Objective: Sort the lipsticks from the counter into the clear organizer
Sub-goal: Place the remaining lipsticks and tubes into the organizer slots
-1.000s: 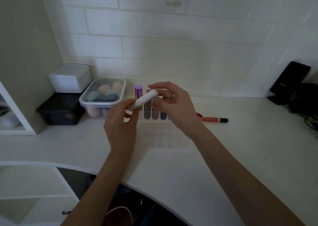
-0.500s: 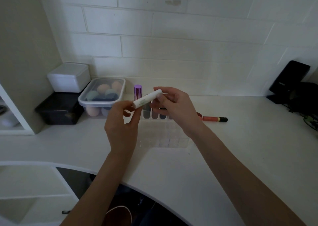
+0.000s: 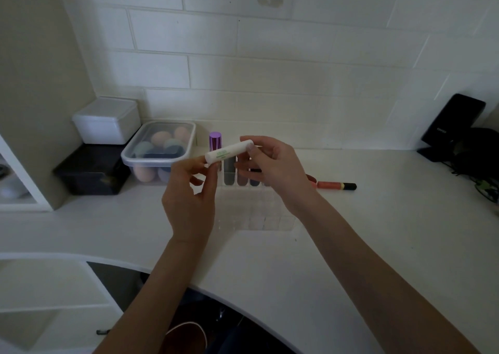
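Observation:
I hold a white lip balm tube (image 3: 229, 151) with green print between both hands, tilted, above the clear organizer (image 3: 259, 210). My left hand (image 3: 191, 197) pinches its lower left end and my right hand (image 3: 275, 167) pinches its upper right end. The organizer's back row holds a purple-capped lipstick (image 3: 215, 140) and several dark tubes (image 3: 243, 179), partly hidden by my hands. An orange lipstick with a black cap (image 3: 336, 185) lies on the white counter (image 3: 378, 232) to the right, with a red item partly hidden behind my right wrist.
At the back left, a clear lidded tub of makeup sponges (image 3: 159, 151) stands beside a white box (image 3: 106, 120) stacked on a black box (image 3: 91, 173). Black items (image 3: 453, 127) sit at the far right. The counter's curved front edge runs below my forearms.
The white tube has been turned between my fingers, so the green print now faces up. Both hands stay over the organizer at about the same spot.

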`<state>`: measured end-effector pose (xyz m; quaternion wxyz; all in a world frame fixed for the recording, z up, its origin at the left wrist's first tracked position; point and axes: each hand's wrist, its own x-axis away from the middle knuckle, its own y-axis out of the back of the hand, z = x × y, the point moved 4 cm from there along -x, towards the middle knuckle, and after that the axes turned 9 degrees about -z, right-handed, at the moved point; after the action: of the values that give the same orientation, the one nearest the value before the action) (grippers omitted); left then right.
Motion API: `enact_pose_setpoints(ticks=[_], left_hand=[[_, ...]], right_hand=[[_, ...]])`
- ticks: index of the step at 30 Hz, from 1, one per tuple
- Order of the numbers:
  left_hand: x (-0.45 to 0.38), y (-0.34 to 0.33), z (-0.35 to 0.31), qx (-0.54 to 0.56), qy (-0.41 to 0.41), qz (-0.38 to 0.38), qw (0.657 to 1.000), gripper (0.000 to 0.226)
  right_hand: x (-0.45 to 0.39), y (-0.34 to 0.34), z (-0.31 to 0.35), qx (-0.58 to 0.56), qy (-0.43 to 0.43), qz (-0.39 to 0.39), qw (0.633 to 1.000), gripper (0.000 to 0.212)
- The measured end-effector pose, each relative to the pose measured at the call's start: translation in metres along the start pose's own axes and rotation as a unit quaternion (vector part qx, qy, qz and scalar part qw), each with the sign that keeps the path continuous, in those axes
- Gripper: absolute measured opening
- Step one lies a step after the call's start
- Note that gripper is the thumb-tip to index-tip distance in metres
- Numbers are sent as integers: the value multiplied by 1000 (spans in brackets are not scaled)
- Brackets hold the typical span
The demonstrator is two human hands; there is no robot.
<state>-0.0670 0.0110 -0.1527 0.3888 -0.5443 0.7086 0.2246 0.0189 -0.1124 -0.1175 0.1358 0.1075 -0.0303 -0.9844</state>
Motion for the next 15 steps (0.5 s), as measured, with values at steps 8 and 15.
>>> enact_pose_setpoints(ticks=[8, 15], left_hand=[[-6, 2, 13, 53, 114, 15, 992, 29], [-6, -1, 33, 16, 244, 15, 970, 24]], right_hand=[[1, 4, 8, -5, 85, -28, 996, 22], [9, -18, -3, 144, 155, -29, 977, 23]])
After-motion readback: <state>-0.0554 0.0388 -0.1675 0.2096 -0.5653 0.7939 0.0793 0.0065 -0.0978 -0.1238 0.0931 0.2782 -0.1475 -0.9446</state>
